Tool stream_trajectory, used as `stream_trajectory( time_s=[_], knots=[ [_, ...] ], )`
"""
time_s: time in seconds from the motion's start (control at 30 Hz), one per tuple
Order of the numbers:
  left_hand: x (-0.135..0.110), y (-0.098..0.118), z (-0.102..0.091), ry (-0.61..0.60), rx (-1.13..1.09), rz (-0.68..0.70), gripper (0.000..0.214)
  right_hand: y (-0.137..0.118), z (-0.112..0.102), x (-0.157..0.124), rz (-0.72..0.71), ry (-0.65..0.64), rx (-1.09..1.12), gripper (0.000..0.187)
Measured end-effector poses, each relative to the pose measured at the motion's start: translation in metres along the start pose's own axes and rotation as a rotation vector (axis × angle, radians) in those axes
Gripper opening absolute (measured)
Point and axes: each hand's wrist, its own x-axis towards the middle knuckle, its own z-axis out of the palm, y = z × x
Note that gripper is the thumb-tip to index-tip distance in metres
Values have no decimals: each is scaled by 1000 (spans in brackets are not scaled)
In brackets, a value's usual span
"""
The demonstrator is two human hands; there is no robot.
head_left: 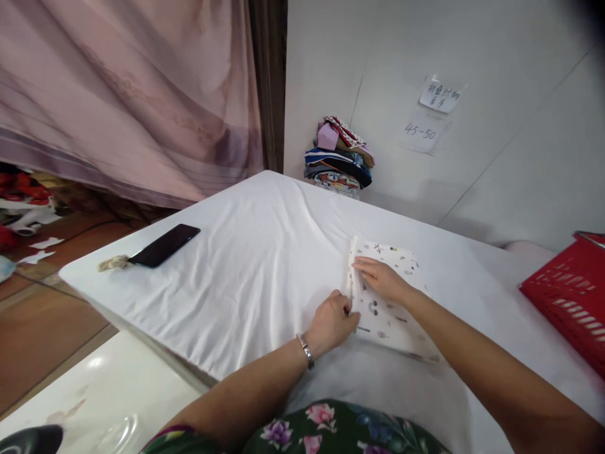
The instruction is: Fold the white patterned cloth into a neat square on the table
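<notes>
A folded white cloth with small printed motifs (394, 315) lies on the white-covered table (246, 271) in front of me. My right hand (382, 277) rests flat on top of it, fingers stretched toward its left edge. My left hand (333, 320), with a bracelet on the wrist, is curled at the cloth's left edge, fingers pinching the fold.
A black phone (164, 244) and a small crumpled scrap (112, 263) lie near the table's left corner. A stack of folded clothes (340, 157) sits at the far edge by the wall. A red plastic basket (570, 296) stands at the right. Pink curtain hangs at left.
</notes>
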Motion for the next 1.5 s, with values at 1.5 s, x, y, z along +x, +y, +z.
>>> stream_trajectory(
  time_s=[1.5],
  knots=[
    [2, -5, 2, -18, -172, 4, 26, 0, -34, 65, -192, -541, -268, 29]
  ],
)
